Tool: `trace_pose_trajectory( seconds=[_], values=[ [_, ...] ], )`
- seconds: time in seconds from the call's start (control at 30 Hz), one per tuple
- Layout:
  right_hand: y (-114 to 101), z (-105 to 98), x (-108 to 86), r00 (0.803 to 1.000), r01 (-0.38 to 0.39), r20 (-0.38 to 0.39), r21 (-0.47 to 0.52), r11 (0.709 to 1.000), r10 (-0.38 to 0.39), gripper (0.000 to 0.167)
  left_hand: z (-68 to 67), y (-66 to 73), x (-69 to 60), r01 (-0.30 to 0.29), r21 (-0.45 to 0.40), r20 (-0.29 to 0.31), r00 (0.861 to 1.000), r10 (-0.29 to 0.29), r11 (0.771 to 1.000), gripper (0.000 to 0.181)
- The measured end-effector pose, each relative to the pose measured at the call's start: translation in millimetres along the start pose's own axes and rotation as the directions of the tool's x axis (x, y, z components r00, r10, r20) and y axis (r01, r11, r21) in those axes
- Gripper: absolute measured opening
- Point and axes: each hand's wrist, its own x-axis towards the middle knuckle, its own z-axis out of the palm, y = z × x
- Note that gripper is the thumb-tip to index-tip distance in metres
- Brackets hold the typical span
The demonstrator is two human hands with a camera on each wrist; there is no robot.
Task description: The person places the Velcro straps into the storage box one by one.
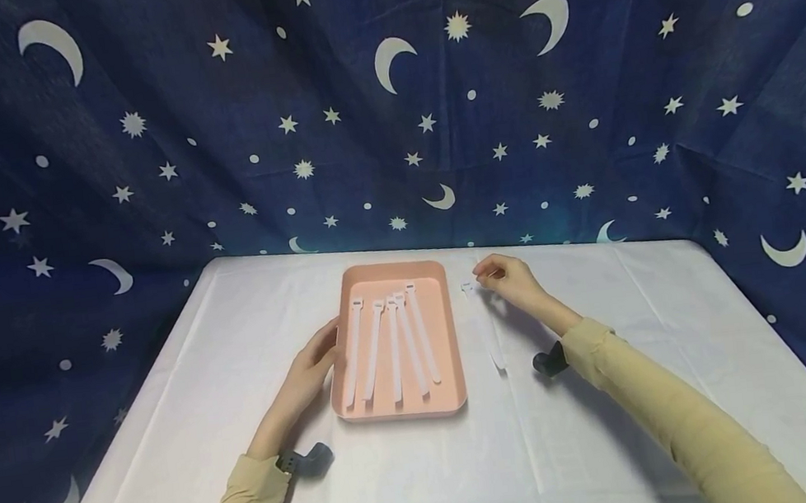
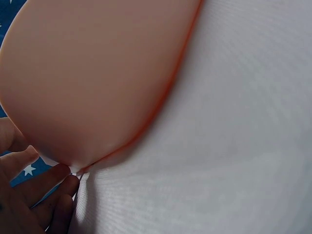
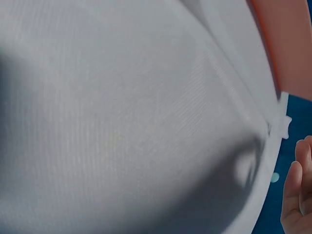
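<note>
A shallow pink tray (image 1: pixel 408 407) stands on the white table. Several white cable straps (image 1: pixel 395 352) with slotted heads lie lengthwise in it. My left hand (image 1: pixel 308 370) is at the tray's left side; in the left wrist view its fingers (image 2: pixel 41 183) touch or nearly touch the outer wall. Another white strap (image 1: pixel 484 325) lies on the cloth to the right of the tray, its head toward the back. My right hand (image 1: pixel 514 282) hovers just right of that head, fingers loosely bent; in the right wrist view a small gap separates the fingertips (image 3: pixel 292 175) from the strap.
White cloth (image 1: pixel 414 482) covers the table. A dark blue curtain (image 1: pixel 364 173) with moons and stars hangs behind it and along both sides. Each wrist wears a dark camera band (image 1: pixel 307 461).
</note>
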Motion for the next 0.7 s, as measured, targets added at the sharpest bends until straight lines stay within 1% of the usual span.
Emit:
trace_pose_trajectory(
  seconds=[0.13,0.43,0.7],
  values=[
    [7,2,4.7,1.000,-0.027,0.010,0.005,1.000,0.027,0.017,-0.1,-0.9,-0.2,0.004,0.000,0.000,1.000,-0.004,1.000,0.052],
    [13,4,10.9,0.998,-0.045,0.053,-0.020,0.999,0.046,0.019,0.4,-2.2,-0.2,-0.005,0.000,0.000,1.000,0.005,1.000,0.051],
    [18,7,15.8,0.994,-0.053,0.092,-0.026,0.998,0.055,0.024,-1.0,-2.9,-0.5,-0.034,-0.013,-0.005,0.999,0.034,0.999,0.052]
  ],
)
